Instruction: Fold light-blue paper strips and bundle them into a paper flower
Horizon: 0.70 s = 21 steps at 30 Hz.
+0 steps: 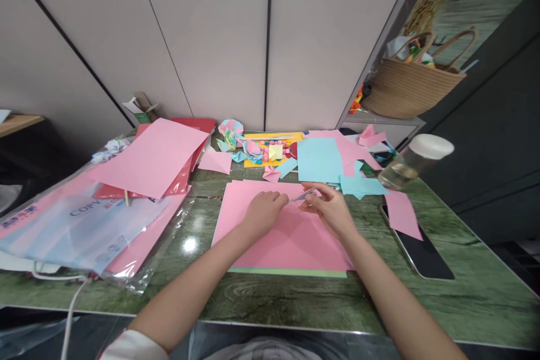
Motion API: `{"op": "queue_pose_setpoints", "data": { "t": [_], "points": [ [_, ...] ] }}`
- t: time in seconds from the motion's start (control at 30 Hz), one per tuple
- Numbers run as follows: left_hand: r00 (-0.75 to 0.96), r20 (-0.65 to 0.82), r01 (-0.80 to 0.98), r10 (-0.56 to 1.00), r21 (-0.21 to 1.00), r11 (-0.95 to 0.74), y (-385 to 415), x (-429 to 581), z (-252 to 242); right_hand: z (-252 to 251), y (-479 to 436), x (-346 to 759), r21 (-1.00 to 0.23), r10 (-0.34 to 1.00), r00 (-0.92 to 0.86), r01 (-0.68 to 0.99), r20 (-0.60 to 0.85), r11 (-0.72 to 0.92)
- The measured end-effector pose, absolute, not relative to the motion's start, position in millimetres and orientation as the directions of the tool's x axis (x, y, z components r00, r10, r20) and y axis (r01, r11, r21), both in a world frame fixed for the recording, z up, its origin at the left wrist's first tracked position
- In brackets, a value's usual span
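A thin, pale grey-blue piece of folded paper (302,195) is held slightly above a stack of pink paper sheets (291,244). My right hand (329,209) pinches its right end between thumb and fingers. At the other end, my left hand (265,208) is closed with its fingertips on the paper; the back of the hand hides the grip. A green sheet edge (291,273) shows under the pink stack. Just beyond the hands lie a small pink folded paper (271,174) and a light blue sheet (319,160).
A plastic pack of paper (126,230) with a loose pink sheet (156,152) lies left. Rightward are a phone (422,253) partly under a pink strip (404,215), and a white-lidded bottle (411,160). Folded paper pieces (230,134) and a yellow sheet (253,163) line the back.
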<state>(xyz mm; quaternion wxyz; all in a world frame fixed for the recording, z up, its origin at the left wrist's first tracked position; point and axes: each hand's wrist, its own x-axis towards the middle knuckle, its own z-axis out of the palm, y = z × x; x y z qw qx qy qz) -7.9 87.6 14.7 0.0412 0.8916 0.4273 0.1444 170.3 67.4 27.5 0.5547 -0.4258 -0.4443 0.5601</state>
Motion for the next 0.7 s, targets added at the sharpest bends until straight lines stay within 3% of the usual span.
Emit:
{"op": "queue_pose_setpoints", "data": {
  "t": [0.23, 0.33, 0.4, 0.5, 0.6, 0.7],
  "points": [
    [0.638, 0.229, 0.752, 0.735, 0.017, -0.658, 87.1, -10.0, 13.6, 28.7, 68.6, 173.6, -0.997, 0.997, -0.067, -0.072, 0.039, 0.035],
    [0.641, 0.223, 0.748, 0.734, 0.031, -0.663, 86.4, -10.8, 15.8, 33.9, 68.1, 176.7, -0.992, 0.99, -0.105, 0.075, 0.091, 0.099],
    [0.663, 0.186, 0.714, 0.725, 0.136, -0.687, 85.8, -11.7, 17.5, 37.9, 68.1, 180.9, -0.967, 0.977, -0.164, 0.194, 0.135, 0.166],
    [0.725, 0.113, 0.559, 0.679, 0.48, -0.676, 83.8, -13.1, 20.2, 41.0, 68.9, 190.7, -0.948, 0.922, -0.376, 0.25, 0.091, 0.195],
    [0.759, 0.047, 0.385, 0.65, 0.772, -0.506, 81.0, -13.4, 23.6, 37.6, 71.4, 201.3, -0.98, 0.834, -0.552, 0.153, 0.026, 0.131],
    [0.762, 0.011, 0.287, 0.648, 0.89, -0.353, 78.8, -12.0, 28.0, 30.8, 74.4, 207.6, -0.995, 0.801, -0.596, 0.042, 0.044, 0.085]
  ]
}}
